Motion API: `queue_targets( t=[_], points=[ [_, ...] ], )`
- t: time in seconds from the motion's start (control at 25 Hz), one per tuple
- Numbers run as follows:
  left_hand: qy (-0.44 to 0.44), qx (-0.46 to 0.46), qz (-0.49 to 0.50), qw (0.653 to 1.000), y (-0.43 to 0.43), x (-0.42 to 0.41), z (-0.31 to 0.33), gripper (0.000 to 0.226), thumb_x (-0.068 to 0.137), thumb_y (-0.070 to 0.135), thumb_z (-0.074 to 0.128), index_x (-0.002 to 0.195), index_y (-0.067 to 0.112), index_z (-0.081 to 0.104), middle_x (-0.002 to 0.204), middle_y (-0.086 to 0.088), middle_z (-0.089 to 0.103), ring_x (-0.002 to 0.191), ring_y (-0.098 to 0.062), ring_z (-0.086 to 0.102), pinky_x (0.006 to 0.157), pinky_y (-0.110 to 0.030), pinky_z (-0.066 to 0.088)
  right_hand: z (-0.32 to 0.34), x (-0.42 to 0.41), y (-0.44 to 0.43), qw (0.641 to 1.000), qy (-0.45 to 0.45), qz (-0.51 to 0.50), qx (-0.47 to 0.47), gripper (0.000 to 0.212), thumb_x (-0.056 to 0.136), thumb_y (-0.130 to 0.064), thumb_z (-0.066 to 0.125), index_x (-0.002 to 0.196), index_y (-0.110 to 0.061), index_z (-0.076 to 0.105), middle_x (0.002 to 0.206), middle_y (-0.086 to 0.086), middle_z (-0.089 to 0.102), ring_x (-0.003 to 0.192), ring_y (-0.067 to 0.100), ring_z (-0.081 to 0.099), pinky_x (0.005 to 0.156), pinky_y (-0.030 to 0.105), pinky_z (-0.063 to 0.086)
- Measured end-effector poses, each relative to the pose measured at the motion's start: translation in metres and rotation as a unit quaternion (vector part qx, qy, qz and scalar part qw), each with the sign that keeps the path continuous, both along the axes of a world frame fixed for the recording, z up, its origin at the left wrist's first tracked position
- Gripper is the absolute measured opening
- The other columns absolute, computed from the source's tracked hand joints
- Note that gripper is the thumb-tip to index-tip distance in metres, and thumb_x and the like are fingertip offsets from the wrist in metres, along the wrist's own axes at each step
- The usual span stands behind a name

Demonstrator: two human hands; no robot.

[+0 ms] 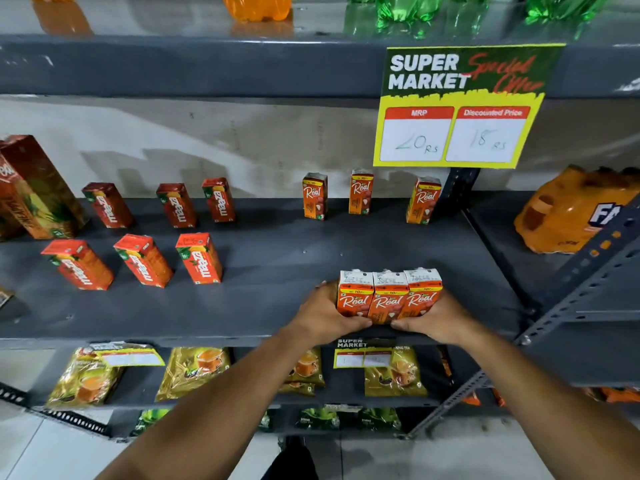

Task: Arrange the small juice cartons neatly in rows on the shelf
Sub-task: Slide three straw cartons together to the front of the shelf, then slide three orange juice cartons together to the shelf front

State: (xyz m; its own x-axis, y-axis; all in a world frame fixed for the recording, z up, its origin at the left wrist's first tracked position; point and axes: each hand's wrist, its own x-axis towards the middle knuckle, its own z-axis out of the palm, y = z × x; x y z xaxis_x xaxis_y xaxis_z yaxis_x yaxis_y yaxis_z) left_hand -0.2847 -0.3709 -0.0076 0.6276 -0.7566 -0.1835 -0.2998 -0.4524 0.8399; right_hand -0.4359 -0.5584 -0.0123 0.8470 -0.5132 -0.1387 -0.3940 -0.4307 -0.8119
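Below the yellow SUPER MARKET price sign, three Real juice cartons stand pressed side by side at the shelf front. The left hand and right hand clamp the block's ends, fingers curled under. The cartons look light, stiff, crushable; squeezing the outer sides suits them. Further left stand Maaza cartons.

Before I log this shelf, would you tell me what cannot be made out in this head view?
- Lower fronts of the three held cartons: covered by the left hand and right hand.
- Stamped print on their tops: too small to read.
- Tall pineapple carton: cut off by the left edge.
- Orange bottle pack: label partly hidden by the slotted shelf post.
- Bottles above: cut off by the top edge.
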Motion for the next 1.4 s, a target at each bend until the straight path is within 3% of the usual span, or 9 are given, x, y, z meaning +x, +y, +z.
queue_targets(
  t=[0.44, 0.72, 0.76, 0.84, 0.92, 1.04, 1.12, 1.24, 1.4],
  points=[
    [-0.03, 0.0, 0.019, 0.999, 0.006, -0.01, -0.002, 0.063, 0.062, 0.045, 0.087, 0.115, 0.038, 0.054, 0.111, 0.009, 0.066, 0.102, -0.012, 0.063, 0.091, -0.042, 0.054, 0.009, -0.004, 0.01, 1.0, 0.001, -0.002, -0.009, 0.057, 0.058, -0.025, 0.092, 0.109, -0.026, 0.067, 0.105, -0.006, 0.073, 0.098, 0.011, 0.067, 0.093, 0.045, 0.053],
    [-0.04, 0.001, -0.004, 0.999, 0.005, -0.006, -0.005, 0.074, 0.058, 0.047, 0.088, 0.12, 0.039, 0.048, 0.117, 0.007, 0.063, 0.106, -0.015, 0.06, 0.094, -0.045, 0.051, 0.011, -0.005, 0.008, 1.0, 0.017, 0.013, -0.012, 0.064, 0.052, -0.029, 0.094, 0.109, -0.033, 0.063, 0.102, -0.013, 0.07, 0.102, 0.013, 0.065, 0.094, 0.039, 0.051],
    [-0.042, -0.001, -0.013, 0.999, 0.006, -0.006, -0.004, 0.081, 0.055, 0.047, 0.089, 0.122, 0.039, 0.045, 0.118, 0.007, 0.062, 0.108, -0.015, 0.059, 0.095, -0.045, 0.051, 0.015, -0.007, 0.007, 0.999, 0.02, 0.023, -0.013, 0.084, 0.049, -0.029, 0.095, 0.124, -0.034, 0.055, 0.11, -0.015, 0.066, 0.108, 0.012, 0.062, 0.096, 0.035, 0.048],
    [-0.019, -0.031, -0.04, 0.999, 0.011, -0.003, -0.003, 0.098, 0.047, 0.051, 0.092, 0.127, 0.042, 0.036, 0.121, 0.011, 0.059, 0.112, -0.013, 0.058, 0.096, -0.041, 0.05, 0.02, -0.023, 0.005, 0.999, 0.026, 0.022, -0.009, 0.135, 0.045, -0.031, 0.096, 0.148, -0.043, 0.01, 0.134, -0.017, 0.046, 0.126, 0.008, 0.043, 0.102, 0.033, 0.037],
    [0.044, -0.095, -0.063, 0.993, 0.02, 0.0, -0.004, 0.113, 0.045, 0.051, 0.093, 0.136, 0.043, 0.026, 0.127, 0.015, 0.053, 0.116, -0.008, 0.055, 0.098, -0.035, 0.049, 0.021, -0.048, 0.011, 0.999, 0.011, -0.018, -0.03, 0.146, 0.043, -0.042, 0.094, 0.141, -0.058, -0.012, 0.146, -0.018, 0.023, 0.134, 0.006, 0.023, 0.107, 0.038, 0.03],
    [0.047, -0.151, -0.045, 0.986, 0.046, 0.002, -0.005, 0.121, 0.048, 0.055, 0.091, 0.144, 0.038, 0.019, 0.137, 0.023, 0.039, 0.123, 0.006, 0.042, 0.101, -0.018, 0.039, 0.0, -0.09, 0.031, 0.981, -0.158, -0.087, -0.068, 0.111, 0.064, -0.032, 0.085, 0.146, -0.047, 0.012, 0.15, -0.006, 0.033, 0.135, 0.005, 0.035, 0.106, 0.027, 0.034],
    [0.005, -0.193, -0.019, 0.981, 0.069, 0.001, -0.007, 0.113, 0.051, 0.059, 0.087, 0.143, 0.033, 0.027, 0.14, 0.022, 0.039, 0.127, 0.01, 0.037, 0.101, -0.01, 0.033, -0.017, -0.107, 0.05, 0.964, -0.213, -0.135, -0.078, 0.084, 0.072, -0.011, 0.081, 0.128, -0.054, 0.037, 0.127, -0.005, 0.054, 0.116, 0.003, 0.05, 0.096, 0.017, 0.041],
    [-0.053, -0.268, 0.033, 0.961, 0.113, 0.005, -0.011, 0.082, 0.063, 0.05, 0.085, 0.133, 0.029, 0.047, 0.139, 0.001, 0.052, 0.134, -0.011, 0.041, 0.108, -0.025, 0.035, -0.037, -0.105, 0.08, 0.977, -0.167, -0.096, -0.086, 0.059, 0.075, -0.002, 0.077, 0.099, -0.051, 0.057, 0.097, -0.012, 0.064, 0.089, 0.004, 0.061, 0.075, 0.012, 0.048],
    [-0.164, -0.298, 0.129, 0.931, 0.176, 0.03, -0.003, 0.055, 0.071, 0.041, 0.081, 0.121, 0.035, 0.056, 0.131, -0.011, 0.058, 0.135, -0.018, 0.042, 0.108, -0.027, 0.035, -0.036, -0.065, 0.136, 0.988, -0.129, 0.068, -0.057, 0.024, 0.076, -0.024, 0.074, 0.091, -0.04, 0.064, 0.089, -0.015, 0.067, 0.082, 0.007, 0.065, 0.069, 0.017, 0.051]
  ],
)
